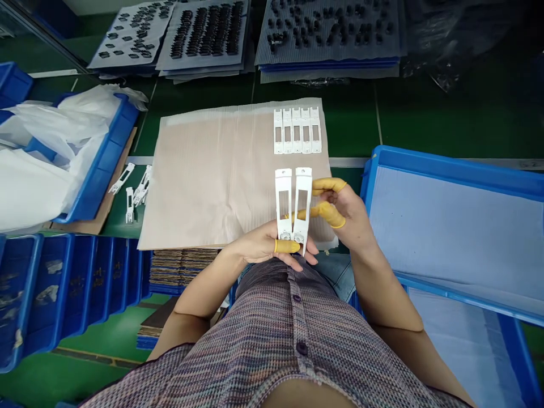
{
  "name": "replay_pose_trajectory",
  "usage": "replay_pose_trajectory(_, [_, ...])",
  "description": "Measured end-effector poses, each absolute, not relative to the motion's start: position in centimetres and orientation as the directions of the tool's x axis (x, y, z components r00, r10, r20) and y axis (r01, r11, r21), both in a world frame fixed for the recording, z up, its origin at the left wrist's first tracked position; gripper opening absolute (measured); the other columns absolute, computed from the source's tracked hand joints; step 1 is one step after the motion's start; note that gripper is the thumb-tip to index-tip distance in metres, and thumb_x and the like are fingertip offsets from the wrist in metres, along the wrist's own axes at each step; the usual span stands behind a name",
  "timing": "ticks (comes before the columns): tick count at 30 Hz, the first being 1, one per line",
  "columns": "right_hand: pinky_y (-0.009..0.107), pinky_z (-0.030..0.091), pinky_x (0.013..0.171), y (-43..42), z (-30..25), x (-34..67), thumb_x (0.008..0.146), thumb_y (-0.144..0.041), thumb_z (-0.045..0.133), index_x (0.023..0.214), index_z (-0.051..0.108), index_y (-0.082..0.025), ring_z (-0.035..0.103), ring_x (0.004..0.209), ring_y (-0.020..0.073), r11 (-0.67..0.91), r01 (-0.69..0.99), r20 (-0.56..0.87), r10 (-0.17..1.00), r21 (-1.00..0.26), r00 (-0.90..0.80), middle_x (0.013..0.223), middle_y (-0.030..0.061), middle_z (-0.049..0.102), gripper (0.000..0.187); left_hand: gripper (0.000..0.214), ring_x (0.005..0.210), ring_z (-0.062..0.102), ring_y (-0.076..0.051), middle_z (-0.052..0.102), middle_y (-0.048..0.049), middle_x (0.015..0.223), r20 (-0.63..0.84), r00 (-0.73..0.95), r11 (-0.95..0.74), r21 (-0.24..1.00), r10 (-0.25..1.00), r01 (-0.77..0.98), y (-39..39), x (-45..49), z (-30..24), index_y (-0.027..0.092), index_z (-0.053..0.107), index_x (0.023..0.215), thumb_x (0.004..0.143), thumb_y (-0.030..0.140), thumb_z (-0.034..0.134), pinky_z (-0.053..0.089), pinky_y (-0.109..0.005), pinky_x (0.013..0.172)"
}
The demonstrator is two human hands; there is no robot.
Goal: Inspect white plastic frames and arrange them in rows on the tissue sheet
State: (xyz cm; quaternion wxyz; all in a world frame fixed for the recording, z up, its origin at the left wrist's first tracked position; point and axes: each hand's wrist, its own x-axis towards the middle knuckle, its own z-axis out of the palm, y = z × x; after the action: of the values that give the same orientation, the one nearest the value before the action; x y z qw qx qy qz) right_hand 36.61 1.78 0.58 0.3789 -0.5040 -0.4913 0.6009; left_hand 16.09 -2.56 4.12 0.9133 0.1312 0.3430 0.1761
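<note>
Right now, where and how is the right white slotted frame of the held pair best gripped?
Probably pinch the right frame by its solid upper end, coming from the right: the left hand is at the lower ends, and the left frame stands close on the other side.

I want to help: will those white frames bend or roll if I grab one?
The white frames are probably stiff: their long edges look straight. They seem light, with thin sides around an opening. They probably won't roll, since five lie flat on the paper sheet.
</note>
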Motion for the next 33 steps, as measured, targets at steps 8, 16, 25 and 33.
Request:
replay_pose_trajectory(8, [0.027,0.050,0.055,2.1,1.9,35.4,0.074,-0.061,0.086,0.077,0.076,-0.023,0.058,0.062,0.0134,-0.548,-0.156,-0.450,0.792,-0.822,-0.413,0.073,0.0001,0.069,0.040,0.032,0.127,0.068,-0.037,0.067,-0.0191,0.140,-0.484,0.814,0.945,0.216,0.321,-0.244,-2.8,16.4,4.1,0.017,0.073,0.122,0.092,0.026,0.077,0.067,-0.037,0.085])
replay_pose_trajectory(16, [0.026,0.052,0.056,1.9,1.7,35.4,0.073,-0.060,0.088,0.078,0.079,-0.023,0.061,0.066,0.0136,-0.543,-0.175,-0.450,0.805,-0.821,-0.388,0.078,0.0009,0.071,0.038,0.036,0.139,0.058,-0.041,0.062,-0.0189,0.148,-0.478,0.815,0.945,0.189,0.327,-0.268,-2.8,16.4,4.5,0.020,0.072,0.127,0.091,0.027,0.078,0.064,-0.047,0.095])
replay_pose_trajectory(25, [0.031,0.056,0.067,1.4,-0.1,35.4,0.093,-0.074,0.060,0.070,0.074,-0.023,0.066,0.073,0.0173,-0.486,-0.207,-0.413,0.855,-0.849,-0.313,0.074,0.0037,0.068,0.058,0.037,0.132,0.064,-0.041,0.070,-0.0172,0.128,-0.478,0.812,0.942,0.135,0.335,-0.309,-2.9,16.4,4.4,0.019,0.073,0.122,0.087,0.026,0.082,0.064,-0.052,0.094])
replay_pose_trajectory(33, [0.033,0.056,0.077,1.5,-0.1,35.5,0.092,-0.081,0.052,0.068,0.072,-0.022,0.065,0.074,0.0169,-0.483,-0.170,-0.422,0.856,-0.859,-0.298,0.074,0.0035,0.068,0.067,0.041,0.134,0.061,-0.041,0.069,-0.0164,0.131,-0.475,0.815,0.941,0.103,0.332,-0.323,-2.8,16.3,4.2,0.020,0.069,0.128,0.087,0.019,0.078,0.064,-0.052,0.093])
